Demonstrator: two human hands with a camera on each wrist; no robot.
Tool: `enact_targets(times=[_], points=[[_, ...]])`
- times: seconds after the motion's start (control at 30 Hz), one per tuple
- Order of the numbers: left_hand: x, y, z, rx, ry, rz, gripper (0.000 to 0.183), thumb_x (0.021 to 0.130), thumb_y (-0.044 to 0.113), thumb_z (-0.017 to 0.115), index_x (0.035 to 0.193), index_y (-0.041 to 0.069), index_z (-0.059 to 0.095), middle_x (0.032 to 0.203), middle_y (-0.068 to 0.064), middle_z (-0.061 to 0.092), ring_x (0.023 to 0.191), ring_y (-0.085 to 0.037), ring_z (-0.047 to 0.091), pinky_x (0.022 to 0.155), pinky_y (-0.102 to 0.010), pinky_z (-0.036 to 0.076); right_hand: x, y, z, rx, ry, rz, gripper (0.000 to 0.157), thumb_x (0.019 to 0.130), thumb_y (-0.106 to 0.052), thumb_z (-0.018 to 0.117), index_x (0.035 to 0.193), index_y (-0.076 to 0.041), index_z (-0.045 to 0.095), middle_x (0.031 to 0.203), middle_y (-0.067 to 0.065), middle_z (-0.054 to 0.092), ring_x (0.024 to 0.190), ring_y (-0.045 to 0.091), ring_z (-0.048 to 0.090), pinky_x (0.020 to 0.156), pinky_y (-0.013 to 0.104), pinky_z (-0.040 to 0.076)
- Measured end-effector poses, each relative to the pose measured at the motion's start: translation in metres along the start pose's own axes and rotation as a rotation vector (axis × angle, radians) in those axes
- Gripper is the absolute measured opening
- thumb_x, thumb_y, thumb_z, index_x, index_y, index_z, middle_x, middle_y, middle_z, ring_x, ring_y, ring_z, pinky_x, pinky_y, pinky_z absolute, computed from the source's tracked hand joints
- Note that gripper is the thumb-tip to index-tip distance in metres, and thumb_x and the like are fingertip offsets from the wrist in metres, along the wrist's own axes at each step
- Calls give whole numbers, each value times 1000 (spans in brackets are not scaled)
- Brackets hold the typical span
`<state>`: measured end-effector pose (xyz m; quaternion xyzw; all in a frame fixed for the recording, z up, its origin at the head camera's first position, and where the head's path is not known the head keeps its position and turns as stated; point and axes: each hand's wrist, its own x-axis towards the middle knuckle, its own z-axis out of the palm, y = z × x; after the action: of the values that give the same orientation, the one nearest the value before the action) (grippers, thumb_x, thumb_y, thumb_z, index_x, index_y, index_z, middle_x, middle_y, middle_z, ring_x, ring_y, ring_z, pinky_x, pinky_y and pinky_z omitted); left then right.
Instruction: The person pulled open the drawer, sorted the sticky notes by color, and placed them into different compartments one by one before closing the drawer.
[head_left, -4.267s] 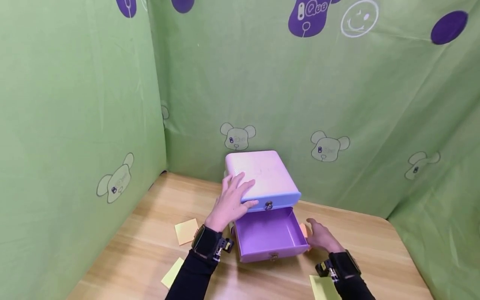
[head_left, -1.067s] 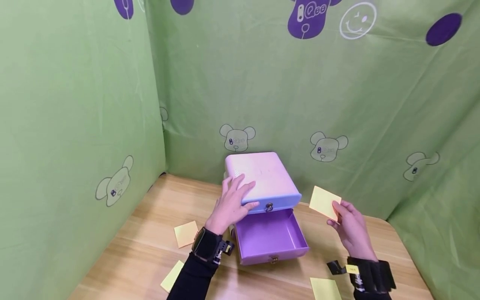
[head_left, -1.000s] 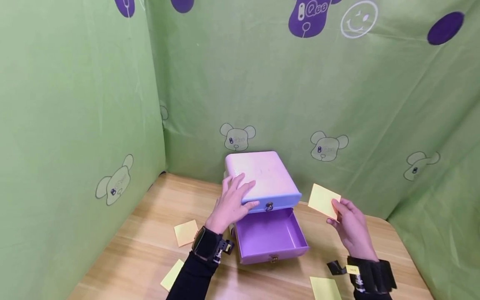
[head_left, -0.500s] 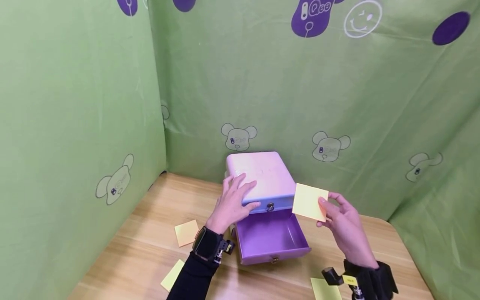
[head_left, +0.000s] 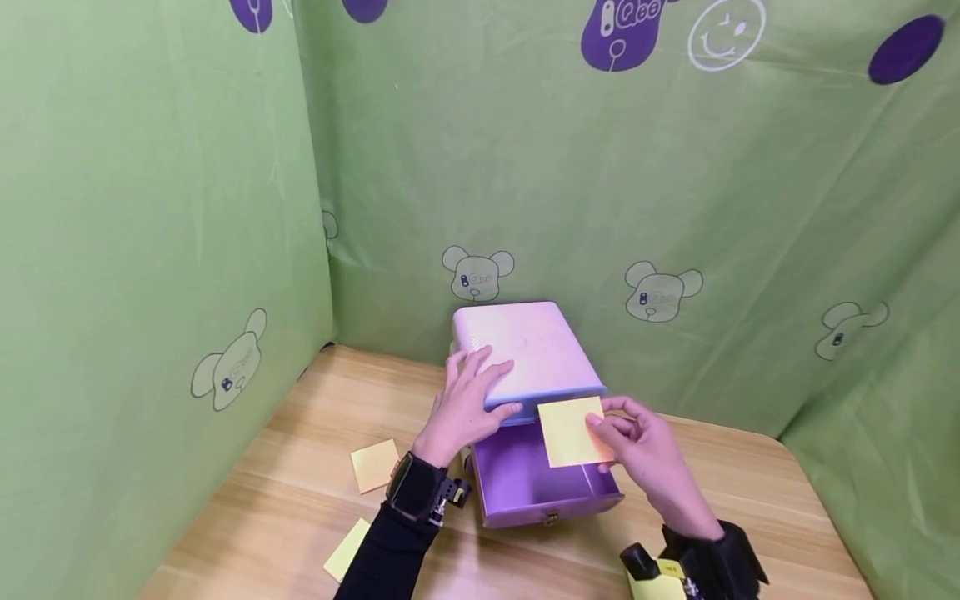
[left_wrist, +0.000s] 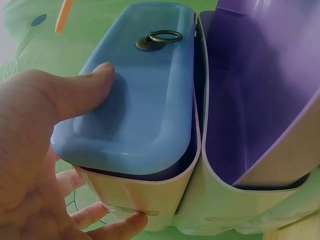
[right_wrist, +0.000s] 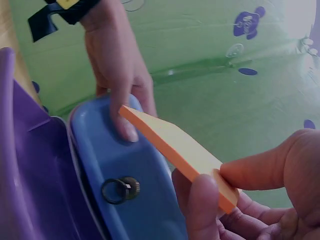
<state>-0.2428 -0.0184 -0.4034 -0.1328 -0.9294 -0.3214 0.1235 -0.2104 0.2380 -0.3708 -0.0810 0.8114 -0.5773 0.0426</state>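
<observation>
A small drawer cabinet (head_left: 528,346) with a pink top stands against the curtain. Its blue upper drawer (left_wrist: 145,100) is nearly closed and bears a brass ring pull (right_wrist: 120,190). Below it, the purple lower drawer (head_left: 517,479) is pulled out, with nothing visible inside. My left hand (head_left: 463,410) rests on the cabinet's left side, fingers spread over the top and thumb against the blue front. Between thumb and fingers, my right hand (head_left: 656,458) pinches a sticky note pad (head_left: 570,433), yellow on its face and orange at its edge. The pad overlaps the blue front and the open drawer.
On the wooden table (head_left: 300,492), an orange-yellow sticky note pad (head_left: 375,465) and a yellow one (head_left: 347,550) lie left of the cabinet. Another yellow pad (head_left: 656,588) is partly hidden under the right wrist. Green curtains (head_left: 525,167) enclose the table.
My right hand has picked up the pad from beside the purple drawer, lifted it to the right, then brought it left and down before the cabinet. The left hand has stayed put.
</observation>
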Motion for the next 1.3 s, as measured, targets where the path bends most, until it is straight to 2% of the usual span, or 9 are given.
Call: enact_targets(times=[0.17, 0.3, 0.47, 0.7, 0.8, 1.0, 1.17, 1.3], points=[[-1, 1, -1, -6, -2, -2, 64, 86, 45, 68, 144, 25, 49, 163, -6, 24, 147, -33, 10, 93, -74, 43, 2, 6, 10, -83, -9, -4, 42, 90, -30, 68, 116, 0, 55, 77, -6, 72, 65, 10, 61, 55, 23, 53], [0, 0, -1, -7, 2, -7, 64, 86, 45, 68, 144, 25, 49, 163, -6, 24, 147, -33, 10, 94, -75, 42, 4, 13, 16, -92, -19, 12, 42, 89, -31, 70, 114, 0, 56, 81, 2, 77, 64, 13, 66, 53, 25, 56], [-1, 0, 0, -12, -8, -12, 65, 86, 46, 68, 145, 26, 48, 163, -6, 23, 147, -33, 10, 94, -75, 42, 5, 21, 18, -116, -27, 27, 40, 90, -30, 69, 113, -1, 57, 86, 11, 78, 64, 14, 67, 54, 25, 56], [-3, 0, 2, -21, -7, -15, 65, 86, 46, 68, 145, 26, 48, 163, -5, 24, 147, -32, 10, 93, -75, 42, 3, 27, 25, -91, -66, 10, 32, 91, -20, 69, 110, 4, 58, 88, 21, 76, 63, 16, 64, 53, 43, 63], [-3, 1, 1, -18, 0, -8, 65, 86, 46, 68, 145, 26, 48, 163, -6, 24, 146, -33, 11, 93, -75, 43, 3, 30, 28, -103, -77, -3, 32, 90, -18, 69, 109, 5, 58, 89, 23, 75, 65, 17, 64, 53, 45, 63], [-2, 1, 0, -6, 5, -4, 65, 86, 46, 68, 145, 25, 49, 163, -6, 25, 146, -33, 12, 93, -73, 44, 5, 38, 33, -137, -91, -14, 26, 89, -14, 70, 104, 6, 61, 86, 23, 74, 68, 21, 67, 52, 37, 63], [-2, 3, 0, -3, 4, -3, 65, 87, 46, 67, 145, 26, 48, 163, -5, 25, 146, -32, 12, 93, -73, 44, 9, 45, 36, -205, -89, -38, 20, 88, -14, 71, 97, 3, 64, 78, 17, 73, 65, 18, 65, 51, 28, 58], [-2, 3, 0, -1, 8, -2, 65, 87, 46, 67, 145, 26, 48, 163, -6, 25, 146, -32, 12, 93, -72, 45, 11, 49, 37, -232, -102, -40, 18, 88, -13, 70, 94, 2, 64, 74, 13, 70, 62, 18, 63, 51, 28, 58]])
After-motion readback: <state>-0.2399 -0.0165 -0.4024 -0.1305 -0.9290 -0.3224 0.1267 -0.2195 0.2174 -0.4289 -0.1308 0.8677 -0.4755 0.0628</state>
